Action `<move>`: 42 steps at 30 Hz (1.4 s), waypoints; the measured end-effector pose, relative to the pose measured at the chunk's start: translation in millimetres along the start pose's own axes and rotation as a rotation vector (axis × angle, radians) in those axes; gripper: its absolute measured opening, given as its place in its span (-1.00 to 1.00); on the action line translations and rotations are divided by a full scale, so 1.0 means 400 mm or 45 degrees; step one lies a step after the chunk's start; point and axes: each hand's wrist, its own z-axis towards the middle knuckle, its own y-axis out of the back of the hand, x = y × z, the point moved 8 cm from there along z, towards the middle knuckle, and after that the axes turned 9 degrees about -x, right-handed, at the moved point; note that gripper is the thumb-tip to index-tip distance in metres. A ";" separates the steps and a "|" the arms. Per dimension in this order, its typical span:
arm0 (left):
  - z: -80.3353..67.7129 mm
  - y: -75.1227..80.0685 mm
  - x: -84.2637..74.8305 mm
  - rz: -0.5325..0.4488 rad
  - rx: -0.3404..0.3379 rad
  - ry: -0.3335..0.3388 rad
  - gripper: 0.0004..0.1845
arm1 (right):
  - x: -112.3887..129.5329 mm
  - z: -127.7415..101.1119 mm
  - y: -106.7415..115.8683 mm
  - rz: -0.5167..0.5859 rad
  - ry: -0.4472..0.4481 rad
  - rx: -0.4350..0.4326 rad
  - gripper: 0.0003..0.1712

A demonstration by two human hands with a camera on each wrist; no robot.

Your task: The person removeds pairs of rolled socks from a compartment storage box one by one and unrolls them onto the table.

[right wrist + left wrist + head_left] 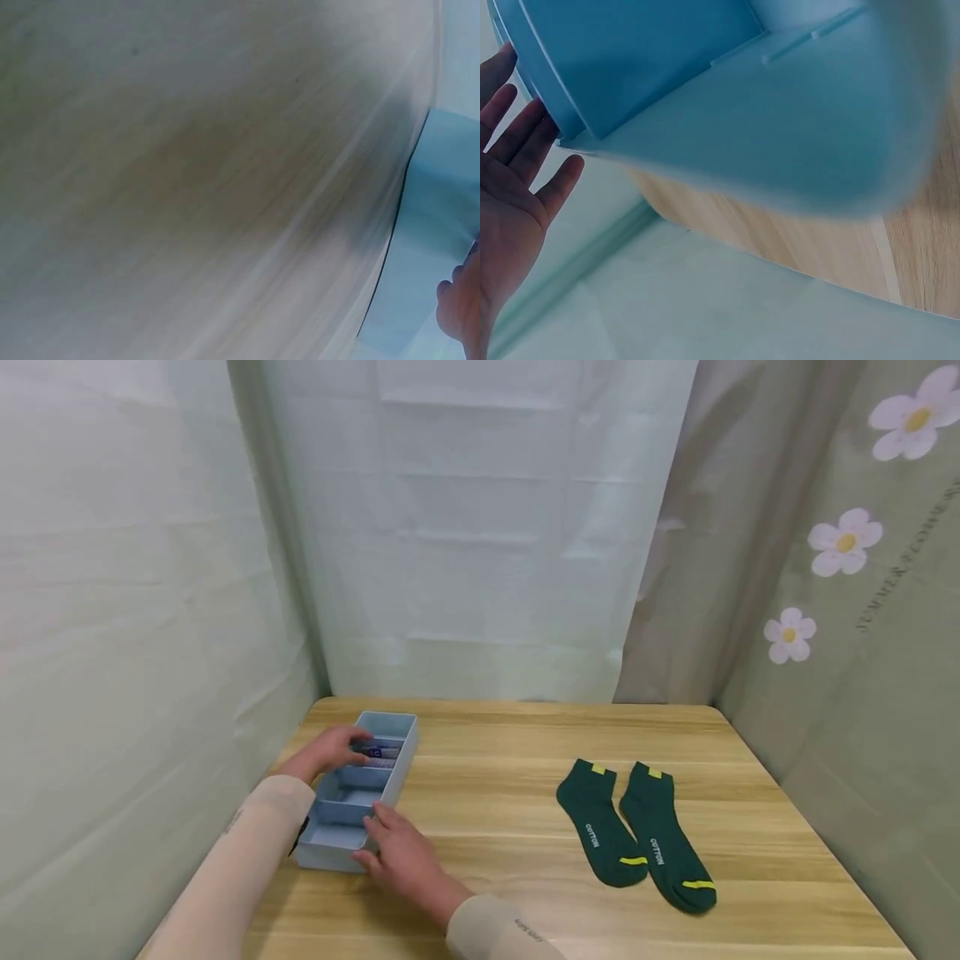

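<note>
A pale blue storage box with several compartments lies lengthwise at the table's left. My left hand reaches over its far part, fingers spread at a compartment with dark and purplish folded items inside; their kind does not show clearly. In the left wrist view the left hand has its fingers loosely extended against the box edge. My right hand holds the box at its near right corner, fingers along the side wall. In the right wrist view, part of the right hand shows beside the blue wall.
Two dark green socks with yellow marks lie flat side by side on the right of the wooden table. Pale cloth curtains hang behind and on both sides, close to the table edges.
</note>
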 end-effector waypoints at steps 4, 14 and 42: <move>0.001 -0.005 0.003 0.014 0.026 0.004 -0.52 | 0.003 0.004 -0.003 0.034 -0.014 -0.022 -0.39; 0.018 -0.013 0.012 0.006 0.144 0.085 -0.48 | 0.001 0.007 0.000 0.057 -0.038 -0.105 -0.46; 0.036 -0.047 0.042 0.056 0.340 0.173 -0.57 | 0.002 0.007 0.014 0.027 -0.008 -0.089 -0.51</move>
